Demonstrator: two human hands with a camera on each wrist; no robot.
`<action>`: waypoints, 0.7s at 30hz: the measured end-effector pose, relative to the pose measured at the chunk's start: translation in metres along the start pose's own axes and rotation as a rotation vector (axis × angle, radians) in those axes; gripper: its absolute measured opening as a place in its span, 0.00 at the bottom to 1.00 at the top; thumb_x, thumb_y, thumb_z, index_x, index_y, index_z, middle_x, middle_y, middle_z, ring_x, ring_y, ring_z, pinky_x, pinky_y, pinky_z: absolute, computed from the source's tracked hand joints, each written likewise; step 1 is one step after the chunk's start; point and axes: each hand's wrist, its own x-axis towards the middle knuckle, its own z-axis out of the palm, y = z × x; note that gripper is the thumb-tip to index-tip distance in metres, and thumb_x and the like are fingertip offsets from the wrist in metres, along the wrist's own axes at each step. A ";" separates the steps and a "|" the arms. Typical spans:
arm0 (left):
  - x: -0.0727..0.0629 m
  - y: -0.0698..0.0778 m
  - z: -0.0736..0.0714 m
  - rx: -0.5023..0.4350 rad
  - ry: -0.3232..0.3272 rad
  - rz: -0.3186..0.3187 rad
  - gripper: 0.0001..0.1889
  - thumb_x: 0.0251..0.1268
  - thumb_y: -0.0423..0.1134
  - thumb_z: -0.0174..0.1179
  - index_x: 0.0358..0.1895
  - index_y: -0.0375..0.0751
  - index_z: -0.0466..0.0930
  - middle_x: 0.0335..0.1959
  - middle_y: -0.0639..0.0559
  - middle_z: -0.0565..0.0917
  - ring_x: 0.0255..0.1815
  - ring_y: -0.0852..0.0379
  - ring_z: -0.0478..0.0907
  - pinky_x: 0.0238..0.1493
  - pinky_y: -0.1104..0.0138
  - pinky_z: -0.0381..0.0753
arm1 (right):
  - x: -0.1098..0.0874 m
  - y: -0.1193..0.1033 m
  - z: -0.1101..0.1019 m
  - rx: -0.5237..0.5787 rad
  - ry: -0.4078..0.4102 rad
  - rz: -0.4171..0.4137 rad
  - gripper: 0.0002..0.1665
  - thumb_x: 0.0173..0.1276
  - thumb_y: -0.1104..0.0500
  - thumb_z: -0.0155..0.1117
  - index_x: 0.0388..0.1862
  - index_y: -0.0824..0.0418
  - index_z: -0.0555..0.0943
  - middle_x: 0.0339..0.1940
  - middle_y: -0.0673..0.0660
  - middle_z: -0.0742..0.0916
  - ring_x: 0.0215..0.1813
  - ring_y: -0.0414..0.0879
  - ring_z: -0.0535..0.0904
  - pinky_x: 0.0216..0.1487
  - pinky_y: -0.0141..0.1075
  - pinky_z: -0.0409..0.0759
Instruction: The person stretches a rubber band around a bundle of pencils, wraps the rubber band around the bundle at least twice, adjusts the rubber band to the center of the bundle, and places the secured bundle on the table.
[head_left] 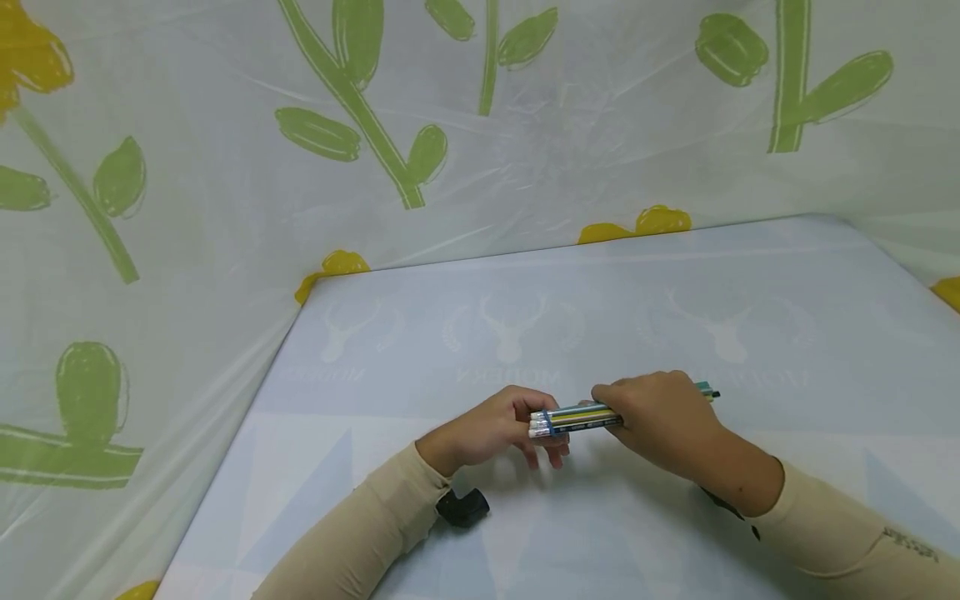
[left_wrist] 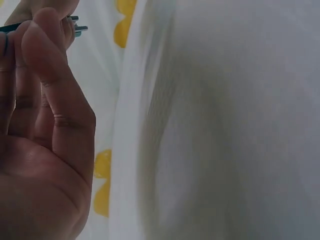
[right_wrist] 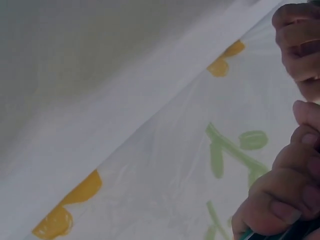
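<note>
A bundle of pencils [head_left: 588,417], striped in blue, yellow and dark tones, is held above the table with its white eraser ends pointing left. My right hand [head_left: 667,423] grips the bundle around its middle, and the far tips [head_left: 707,390] stick out to the right. Near the erasers a blue rubber band [head_left: 552,422] circles the pencils. There my left hand [head_left: 498,427] has its thumb and forefinger curled at the band, the other fingers bent below. In the left wrist view a thin dark blue loop [left_wrist: 6,45] crosses a fingertip. The right wrist view shows the knuckles [right_wrist: 280,200] folded over the pencils.
The table [head_left: 420,333] wears a pale cloth with deer heads and triangles. Behind and to the left hangs a white sheet [head_left: 210,125] with green stems and yellow flowers. A black camera piece [head_left: 462,508] sits at my left wrist.
</note>
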 end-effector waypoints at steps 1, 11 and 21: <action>0.000 0.001 0.000 0.008 -0.003 0.003 0.09 0.61 0.26 0.55 0.43 0.23 0.76 0.33 0.55 0.86 0.34 0.58 0.85 0.31 0.66 0.82 | -0.001 0.000 0.000 0.000 0.009 0.004 0.19 0.45 0.66 0.79 0.24 0.49 0.76 0.16 0.41 0.80 0.17 0.33 0.62 0.18 0.29 0.59; -0.001 0.007 -0.001 0.041 0.155 0.012 0.12 0.69 0.31 0.57 0.51 0.29 0.79 0.42 0.30 0.86 0.33 0.56 0.86 0.31 0.65 0.83 | -0.001 0.006 0.002 -0.056 0.091 0.051 0.19 0.50 0.62 0.81 0.21 0.51 0.74 0.11 0.44 0.75 0.15 0.36 0.58 0.17 0.31 0.54; -0.003 0.016 0.001 0.034 0.282 0.052 0.23 0.65 0.30 0.64 0.63 0.41 0.74 0.51 0.26 0.83 0.48 0.39 0.87 0.41 0.55 0.88 | 0.002 0.011 -0.003 -0.059 -0.033 0.175 0.15 0.51 0.60 0.81 0.24 0.52 0.79 0.14 0.45 0.80 0.16 0.38 0.63 0.17 0.32 0.61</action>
